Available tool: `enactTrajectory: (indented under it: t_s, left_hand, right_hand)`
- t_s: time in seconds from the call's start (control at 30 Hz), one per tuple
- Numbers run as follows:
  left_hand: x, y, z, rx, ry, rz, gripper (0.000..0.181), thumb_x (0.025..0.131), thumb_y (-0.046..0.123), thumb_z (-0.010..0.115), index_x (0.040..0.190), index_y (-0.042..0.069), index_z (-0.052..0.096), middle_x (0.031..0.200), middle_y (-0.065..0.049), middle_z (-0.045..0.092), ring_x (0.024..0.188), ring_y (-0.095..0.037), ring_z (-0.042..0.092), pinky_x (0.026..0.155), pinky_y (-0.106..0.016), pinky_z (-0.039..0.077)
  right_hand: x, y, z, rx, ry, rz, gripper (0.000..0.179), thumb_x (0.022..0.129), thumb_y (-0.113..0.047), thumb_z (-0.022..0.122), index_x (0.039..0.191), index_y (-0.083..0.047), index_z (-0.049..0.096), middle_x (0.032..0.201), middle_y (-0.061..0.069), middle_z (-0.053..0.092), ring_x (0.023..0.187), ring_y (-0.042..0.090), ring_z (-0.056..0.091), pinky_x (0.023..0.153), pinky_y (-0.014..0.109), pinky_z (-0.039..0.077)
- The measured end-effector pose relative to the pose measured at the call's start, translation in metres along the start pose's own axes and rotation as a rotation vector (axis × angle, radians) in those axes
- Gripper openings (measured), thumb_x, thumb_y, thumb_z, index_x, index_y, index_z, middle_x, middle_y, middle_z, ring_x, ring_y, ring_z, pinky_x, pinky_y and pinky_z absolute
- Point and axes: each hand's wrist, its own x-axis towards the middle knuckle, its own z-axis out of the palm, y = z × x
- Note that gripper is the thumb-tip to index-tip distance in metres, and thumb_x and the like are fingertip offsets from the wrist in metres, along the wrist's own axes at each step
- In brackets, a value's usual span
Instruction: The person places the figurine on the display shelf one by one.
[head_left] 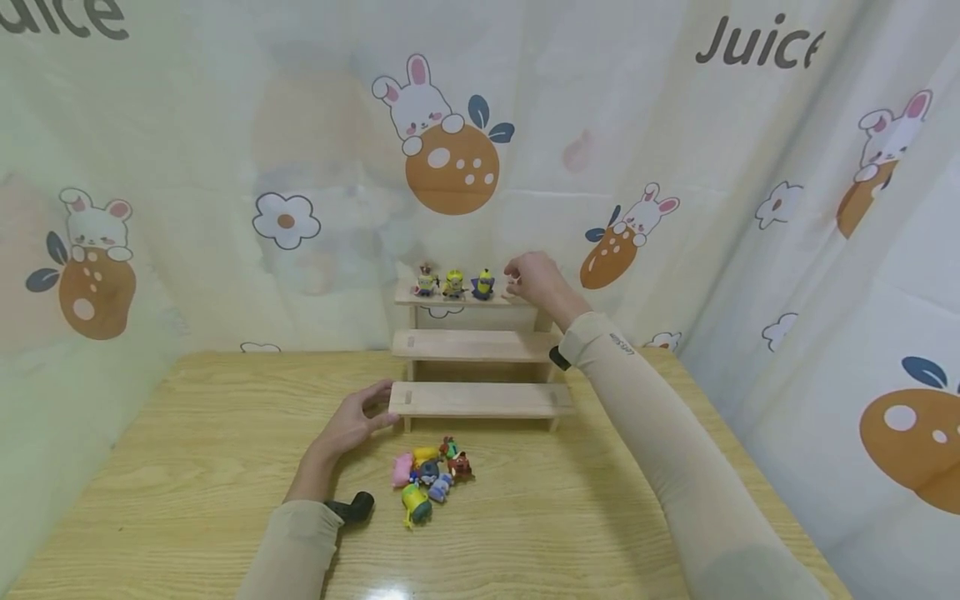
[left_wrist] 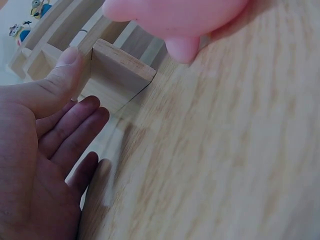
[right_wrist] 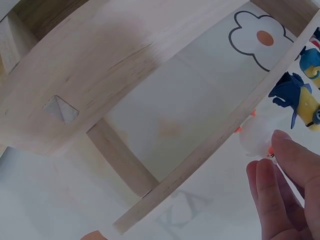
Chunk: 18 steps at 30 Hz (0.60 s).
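A tiered wooden rack (head_left: 480, 398) stands on the table with three steps. My right hand (head_left: 542, 279) is at the right end of its top step, pinching a small white figurine (right_wrist: 254, 134) with orange feet between thumb and fingertips. Its head is partly hidden by the fingers. To its left on that step stand three minion figurines: one with a crown (head_left: 426, 282), one in the middle (head_left: 453, 284) and one in a blue cape (head_left: 483, 285). My left hand (head_left: 356, 423) is at the left end of the lowest step, thumb by the board's edge, the other fingers loosely extended.
In front of the rack lies a loose pile of small figurines, among them a pink one (head_left: 402, 471), a yellow-green one (head_left: 416, 503), a reddish-brown one (head_left: 460, 465) and a pale blue one (head_left: 440, 487). A printed curtain (head_left: 337, 275) hangs behind the wooden table (head_left: 225, 467).
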Motion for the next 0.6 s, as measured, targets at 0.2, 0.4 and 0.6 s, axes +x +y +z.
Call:
enactTrajectory:
  t_s: [0.2,0.4,0.6]
  left_hand:
    - [-0.0009,-0.0002,0.0010,0.011,0.007,-0.018,0.072,0.086,0.024,0.070,0.145,0.002,0.036,0.134,-0.019,0.054,0.126,-0.035,0.050,0.109,-0.050,0.035]
    - [-0.0004,-0.0007,0.0008,0.004,0.007,-0.001,0.071,0.086,0.023,0.070,0.144,0.000,0.035,0.134,-0.022,0.054,0.126,-0.038,0.049,0.109,-0.053,0.034]
    - [-0.0002,-0.0009,0.0010,0.020,0.013,0.002,0.072,0.086,0.025,0.070,0.144,0.000,0.036,0.133,-0.020,0.055,0.124,-0.036,0.051,0.107,-0.051,0.037]
  right_hand:
    - [-0.0009,-0.0006,0.0008,0.008,-0.001,0.000,0.031,0.088,-0.010,0.066,0.117,0.002,0.064,0.111,0.018,0.067,0.103,0.030,0.062,0.090,0.040,0.051]
    - [-0.0004,-0.0004,0.0008,0.013,0.002,0.008,0.031,0.089,-0.011,0.066,0.117,0.002,0.064,0.112,0.018,0.067,0.104,0.030,0.062,0.090,0.040,0.051]
    - [0.0008,0.0008,0.0017,0.004,0.000,0.006,0.032,0.088,-0.011,0.067,0.117,0.001,0.064,0.111,0.018,0.067,0.103,0.030,0.062,0.091,0.041,0.051]
